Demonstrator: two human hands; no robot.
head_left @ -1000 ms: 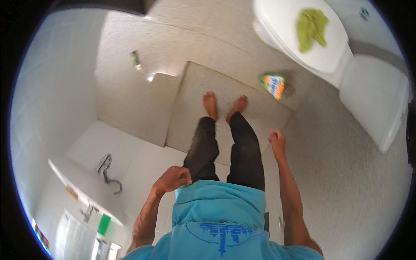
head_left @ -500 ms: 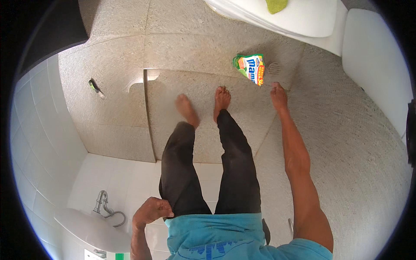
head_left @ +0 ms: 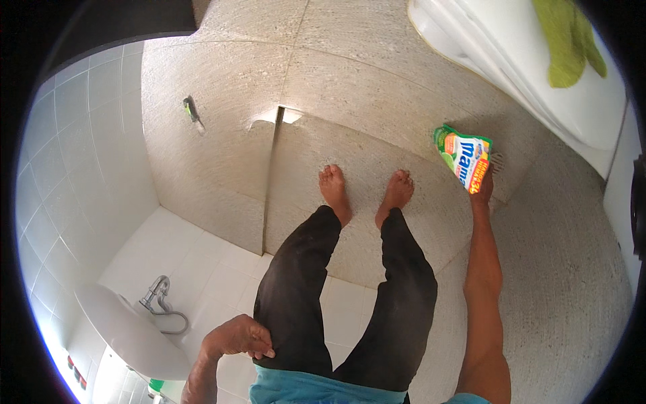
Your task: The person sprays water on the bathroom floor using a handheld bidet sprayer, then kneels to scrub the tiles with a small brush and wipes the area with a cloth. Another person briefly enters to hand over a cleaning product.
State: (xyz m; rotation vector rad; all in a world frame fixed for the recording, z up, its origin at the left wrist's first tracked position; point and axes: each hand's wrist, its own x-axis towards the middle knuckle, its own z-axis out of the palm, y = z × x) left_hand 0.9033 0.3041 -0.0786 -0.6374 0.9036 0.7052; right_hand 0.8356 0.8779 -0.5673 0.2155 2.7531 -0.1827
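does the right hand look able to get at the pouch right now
Most likely yes: the right hand is at the near edge of the pouch, partly hidden by it, and nothing visible blocks the way.

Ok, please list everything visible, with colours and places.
refill pouch: 1, white and green, right
floor drain: 1, grey, partly behind pouch
toilet: 1, white, upper right
cloth: 1, olive, on toilet
slim object: 1, black and green, left floor
washbasin: 1, white, lower left
drainpipe: 1, chrome, by washbasin
unclear items: some, green and red, lower left
panel: 1, black, top left
floor: 1, grey, centre
wall tiles: many, white, left
trousers: 1 pair, black, centre
shirt: 1, blue, bottom
feet: 2, bare, centre
left hand: 1, bare, by trousers
right hand: 1, bare, gripping pouch
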